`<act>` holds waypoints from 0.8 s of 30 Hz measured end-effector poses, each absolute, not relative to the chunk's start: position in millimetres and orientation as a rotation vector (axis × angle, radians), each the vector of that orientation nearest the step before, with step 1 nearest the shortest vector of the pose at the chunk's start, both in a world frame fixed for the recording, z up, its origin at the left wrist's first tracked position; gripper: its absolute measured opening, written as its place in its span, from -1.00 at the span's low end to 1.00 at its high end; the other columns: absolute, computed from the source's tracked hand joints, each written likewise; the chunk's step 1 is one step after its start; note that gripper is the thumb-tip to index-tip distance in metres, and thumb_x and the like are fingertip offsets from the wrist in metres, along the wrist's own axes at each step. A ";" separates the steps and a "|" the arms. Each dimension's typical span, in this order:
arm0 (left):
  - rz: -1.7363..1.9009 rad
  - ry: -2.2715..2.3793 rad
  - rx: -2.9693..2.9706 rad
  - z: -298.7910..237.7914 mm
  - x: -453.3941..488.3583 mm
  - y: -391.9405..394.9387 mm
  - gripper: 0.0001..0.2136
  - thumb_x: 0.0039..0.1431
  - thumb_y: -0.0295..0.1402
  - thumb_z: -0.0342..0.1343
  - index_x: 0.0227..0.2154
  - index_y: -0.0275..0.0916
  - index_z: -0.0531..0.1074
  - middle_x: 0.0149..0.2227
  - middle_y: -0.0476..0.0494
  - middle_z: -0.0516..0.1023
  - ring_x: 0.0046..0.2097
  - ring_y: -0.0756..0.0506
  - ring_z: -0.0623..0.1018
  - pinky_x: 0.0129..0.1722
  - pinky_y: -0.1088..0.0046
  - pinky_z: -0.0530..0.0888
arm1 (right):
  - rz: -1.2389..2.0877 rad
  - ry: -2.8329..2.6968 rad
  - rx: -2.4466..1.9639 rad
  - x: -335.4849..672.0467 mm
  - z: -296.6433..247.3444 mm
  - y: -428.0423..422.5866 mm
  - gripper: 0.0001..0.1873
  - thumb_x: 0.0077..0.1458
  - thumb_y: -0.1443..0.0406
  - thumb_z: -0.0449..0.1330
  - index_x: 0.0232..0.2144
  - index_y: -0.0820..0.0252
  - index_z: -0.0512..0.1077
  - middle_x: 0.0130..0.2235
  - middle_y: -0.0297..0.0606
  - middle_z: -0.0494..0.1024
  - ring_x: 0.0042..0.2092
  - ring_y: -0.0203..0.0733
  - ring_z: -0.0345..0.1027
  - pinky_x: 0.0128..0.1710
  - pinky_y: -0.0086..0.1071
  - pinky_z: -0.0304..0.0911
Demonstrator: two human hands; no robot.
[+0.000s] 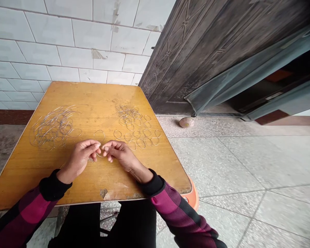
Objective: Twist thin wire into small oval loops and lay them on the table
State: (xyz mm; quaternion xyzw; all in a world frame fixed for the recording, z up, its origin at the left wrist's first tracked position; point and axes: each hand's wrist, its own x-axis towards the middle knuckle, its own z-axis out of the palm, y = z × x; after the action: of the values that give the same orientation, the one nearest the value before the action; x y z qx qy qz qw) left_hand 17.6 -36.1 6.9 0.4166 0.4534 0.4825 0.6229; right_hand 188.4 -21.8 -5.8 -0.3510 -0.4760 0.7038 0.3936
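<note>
Over the middle of the wooden table [93, 182], my left hand [84, 155] and my right hand [120, 155] meet, fingertips nearly touching. Both pinch a thin wire ring [99, 131], whose loop shows above and below the fingers. Where its ends lie is hidden by the fingertips. Left of my hands lies a tangled heap of wire pieces [55, 127], some curved, some with straight ends. To the right, several closed-looking wire rings [141, 142] are spread out, with a denser pile of rings [127, 113] behind them.
A white tiled wall [64, 51] stands behind the table. On the right are a dark carved door [175, 65], a grey-green curtain [229, 75] and a roundish stone-like object [186, 122] on the floor. An orange stool [193, 196] shows under the table's right corner.
</note>
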 end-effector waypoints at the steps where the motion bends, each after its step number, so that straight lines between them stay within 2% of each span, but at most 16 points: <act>1: 1.106 1.040 0.953 7.1 17.6 -36.0 -0.78 -0.07 -0.24 0.30 -0.46 -0.32 0.51 -0.54 -0.01 0.48 -0.58 0.10 0.37 -0.60 0.59 0.36 | 1.782 -1.190 -0.897 188.1 -5.6 -21.8 -0.72 -0.04 0.12 0.35 -0.42 0.23 0.51 -0.48 -0.38 0.52 -0.58 -0.47 0.26 -0.57 -0.52 0.15; 10: 1.111 0.959 0.864 9.1 16.0 -35.2 -0.71 -0.07 -0.17 0.31 -0.44 -0.34 0.52 -0.56 0.00 0.44 -0.60 0.10 0.35 -0.63 0.60 0.35 | 1.767 -1.178 -0.870 188.5 -6.0 -23.8 -0.77 0.01 0.16 0.33 -0.39 0.21 0.49 -0.47 -0.38 0.53 -0.58 -0.47 0.27 -0.57 -0.52 0.18; 19: 1.110 0.982 0.925 6.6 15.5 -35.8 -0.80 -0.01 -0.25 0.26 -0.47 -0.32 0.50 -0.58 0.02 0.42 -0.61 0.11 0.31 -0.64 0.60 0.32 | 1.764 -1.219 -0.878 187.0 -3.3 -24.9 -0.74 0.00 0.13 0.34 -0.39 0.22 0.50 -0.46 -0.38 0.52 -0.56 -0.47 0.27 -0.55 -0.53 0.19; 24: 1.133 1.029 0.955 9.4 16.7 -36.6 -0.79 -0.01 -0.26 0.23 -0.57 -0.31 0.44 -0.60 0.03 0.39 -0.62 0.12 0.27 -0.65 0.60 0.28 | 1.770 -1.239 -0.883 186.9 -3.7 -25.0 -0.74 0.01 0.12 0.33 -0.38 0.22 0.51 -0.45 -0.37 0.52 -0.55 -0.46 0.28 -0.54 -0.52 0.20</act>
State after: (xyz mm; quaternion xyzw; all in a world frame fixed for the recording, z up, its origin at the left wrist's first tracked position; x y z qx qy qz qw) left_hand 16.7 -36.6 9.4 0.4153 0.4475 0.4928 0.6200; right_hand 186.9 -25.0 -3.7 -0.3477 -0.4882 0.6974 0.3929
